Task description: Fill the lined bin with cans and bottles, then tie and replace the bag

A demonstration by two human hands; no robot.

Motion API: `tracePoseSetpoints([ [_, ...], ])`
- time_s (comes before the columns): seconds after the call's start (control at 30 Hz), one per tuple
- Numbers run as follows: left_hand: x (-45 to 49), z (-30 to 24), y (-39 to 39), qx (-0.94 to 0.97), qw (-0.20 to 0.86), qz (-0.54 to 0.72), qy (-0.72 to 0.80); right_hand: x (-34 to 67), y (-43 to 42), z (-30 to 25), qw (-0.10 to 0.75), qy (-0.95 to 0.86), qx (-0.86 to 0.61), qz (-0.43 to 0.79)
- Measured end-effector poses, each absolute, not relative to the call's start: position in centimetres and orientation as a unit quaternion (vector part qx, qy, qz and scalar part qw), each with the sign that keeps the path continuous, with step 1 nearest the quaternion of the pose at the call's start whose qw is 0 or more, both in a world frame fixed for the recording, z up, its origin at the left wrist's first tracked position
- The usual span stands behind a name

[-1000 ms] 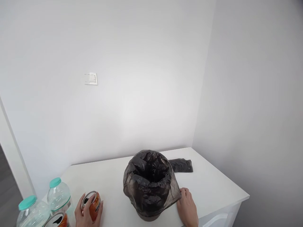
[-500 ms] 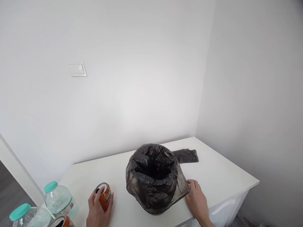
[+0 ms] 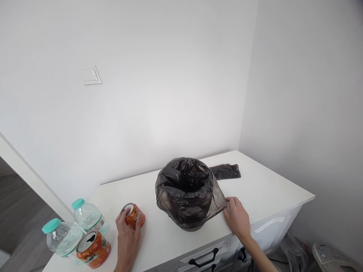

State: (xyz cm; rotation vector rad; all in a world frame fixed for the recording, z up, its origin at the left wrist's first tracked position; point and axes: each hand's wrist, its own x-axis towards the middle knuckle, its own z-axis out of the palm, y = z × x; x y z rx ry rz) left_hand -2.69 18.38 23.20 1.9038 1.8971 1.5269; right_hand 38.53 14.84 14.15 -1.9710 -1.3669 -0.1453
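My left hand (image 3: 127,234) is closed around an orange drink can (image 3: 134,215) that leans on the white tabletop (image 3: 263,189), left of a small bin lined with a black plastic bag (image 3: 187,190). My right hand (image 3: 237,218) rests on the table to the right of the bin, its fingertips at the loose edge of the bag; the fingers are slightly bent and mostly flat.
A second orange can (image 3: 93,247) and two clear bottles with teal caps (image 3: 87,215) (image 3: 61,236) stand at the table's left end. A folded roll of black bags (image 3: 227,171) lies behind the bin. Walls close off the back and right. Drawers with black handles (image 3: 202,260) sit below.
The view has tilted down and moved back, showing more of the table and drawers. My left hand has drawn the can a little closer to the bin; my right hand stays at the bag's edge.
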Motion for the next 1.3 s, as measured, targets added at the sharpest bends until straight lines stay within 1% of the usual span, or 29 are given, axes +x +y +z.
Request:
tracePoseSetpoints([
  [0.1, -3.0, 23.5, 18.0, 0.609, 0.026, 0.514, 0.603, 38.7, 14.8, 14.1, 0.361, -0.525, -0.769, -0.05],
  [0.17, -2.6, 25.0, 17.4, 0.597, 0.01, 0.54, 0.593, 38.8, 14.9, 14.0, 0.361, -0.526, -0.769, -0.048],
  [0.27, -0.8, 29.5, 16.3, 0.585, -0.032, 0.598, 0.546, 39.0, 15.0, 13.7, 0.362, -0.529, -0.766, -0.051],
  [0.47, 4.8, 39.4, 14.6, 0.605, -0.04, 0.655, 0.452, 39.5, 15.0, 13.2, 0.363, -0.531, -0.765, -0.042],
  [0.53, 6.6, 41.6, 14.1, 0.614, -0.002, 0.67, 0.417, 39.6, 14.9, 13.2, 0.363, -0.531, -0.765, -0.038],
  [0.6, 8.3, 43.2, 13.5, 0.629, 0.077, 0.67, 0.387, 39.5, 14.8, 13.4, 0.364, -0.531, -0.764, -0.04],
  [0.67, 9.8, 44.4, 13.0, 0.656, 0.143, 0.647, 0.362, 39.5, 14.7, 13.6, 0.364, -0.531, -0.764, -0.043],
  [0.73, 11.5, 45.3, 12.9, 0.695, 0.168, 0.612, 0.338, 39.4, 14.7, 13.8, 0.365, -0.531, -0.764, -0.047],
  [0.9, 15.1, 45.2, 15.0, 0.781, 0.225, 0.482, 0.328, 39.3, 14.5, 14.3, 0.357, -0.532, -0.766, -0.052],
  [1.0, 15.4, 43.3, 16.7, 0.813, 0.218, 0.416, 0.345, 39.3, 14.5, 14.3, 0.35, -0.535, -0.767, -0.052],
  [1.17, 9.9, 39.2, 16.3, 0.759, 0.077, 0.488, 0.424, 39.5, 14.8, 13.6, 0.354, -0.535, -0.764, -0.058],
  [1.3, 2.1, 36.6, 14.2, 0.703, -0.031, 0.471, 0.533, 39.6, 14.9, 13.5, 0.352, -0.538, -0.764, -0.058],
])
